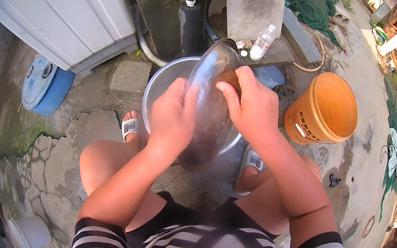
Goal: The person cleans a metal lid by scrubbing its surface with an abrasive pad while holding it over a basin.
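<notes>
My left hand [172, 120] is closed on the edge of a wide, round, shiny metal pan [210, 96], which may be a wok or a lid. The pan is tilted steeply above a large silver metal basin [148, 91] on the ground, and its lower part looks dark and blurred. In my right hand [255, 108], a brown scrubbing pad [229, 77] is gripped between thumb and fingers against the pan's face. My hands and the pan hide much of the basin's inside.
An orange bucket [305, 118] stands to the right. Behind the basin are a clear bottle [263, 42], a concrete block [131, 76] and a black pipe [193, 27]. A blue drum [49, 87] and white bucket [31, 233] are at left. My sandalled feet flank the basin.
</notes>
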Demonstrator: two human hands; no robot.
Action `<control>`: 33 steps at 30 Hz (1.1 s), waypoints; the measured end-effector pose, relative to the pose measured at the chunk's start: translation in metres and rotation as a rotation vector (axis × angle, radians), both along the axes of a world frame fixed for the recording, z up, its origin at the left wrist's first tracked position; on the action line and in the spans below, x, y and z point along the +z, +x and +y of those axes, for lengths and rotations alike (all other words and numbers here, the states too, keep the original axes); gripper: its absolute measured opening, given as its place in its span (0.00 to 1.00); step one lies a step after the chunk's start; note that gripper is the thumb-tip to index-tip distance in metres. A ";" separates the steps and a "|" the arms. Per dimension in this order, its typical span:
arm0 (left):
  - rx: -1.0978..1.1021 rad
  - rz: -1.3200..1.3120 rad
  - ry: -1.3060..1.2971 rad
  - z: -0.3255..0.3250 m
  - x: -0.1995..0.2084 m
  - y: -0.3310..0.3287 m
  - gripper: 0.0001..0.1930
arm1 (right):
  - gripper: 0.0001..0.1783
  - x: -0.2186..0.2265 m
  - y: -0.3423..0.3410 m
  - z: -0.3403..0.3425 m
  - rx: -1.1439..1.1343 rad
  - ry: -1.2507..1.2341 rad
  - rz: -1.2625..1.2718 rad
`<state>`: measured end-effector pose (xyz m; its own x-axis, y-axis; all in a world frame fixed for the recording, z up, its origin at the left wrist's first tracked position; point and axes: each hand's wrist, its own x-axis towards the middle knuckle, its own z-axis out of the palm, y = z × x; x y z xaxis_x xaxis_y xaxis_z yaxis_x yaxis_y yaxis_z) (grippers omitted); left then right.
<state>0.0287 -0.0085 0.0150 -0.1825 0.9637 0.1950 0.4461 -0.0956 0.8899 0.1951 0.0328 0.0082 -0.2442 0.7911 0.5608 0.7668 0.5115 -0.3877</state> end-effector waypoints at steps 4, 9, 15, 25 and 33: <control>-0.004 0.014 -0.031 -0.001 -0.002 -0.003 0.12 | 0.16 0.002 0.001 0.002 0.034 0.021 -0.045; -0.019 -0.011 -0.052 0.001 -0.001 -0.005 0.12 | 0.16 0.005 0.003 0.006 0.071 0.058 -0.030; -0.019 0.021 -0.045 0.000 0.004 -0.004 0.12 | 0.16 0.004 0.006 0.009 0.090 0.084 -0.059; -0.048 -0.033 -0.057 0.000 -0.001 -0.004 0.13 | 0.16 0.008 0.010 0.014 0.166 0.092 -0.064; -0.044 -0.031 -0.064 0.000 -0.006 -0.005 0.13 | 0.16 0.003 0.010 0.011 0.147 0.002 0.004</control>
<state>0.0242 -0.0083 0.0094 -0.1451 0.9812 0.1273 0.4144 -0.0566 0.9083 0.2055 0.0443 0.0109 -0.3553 0.7456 0.5638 0.6819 0.6192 -0.3893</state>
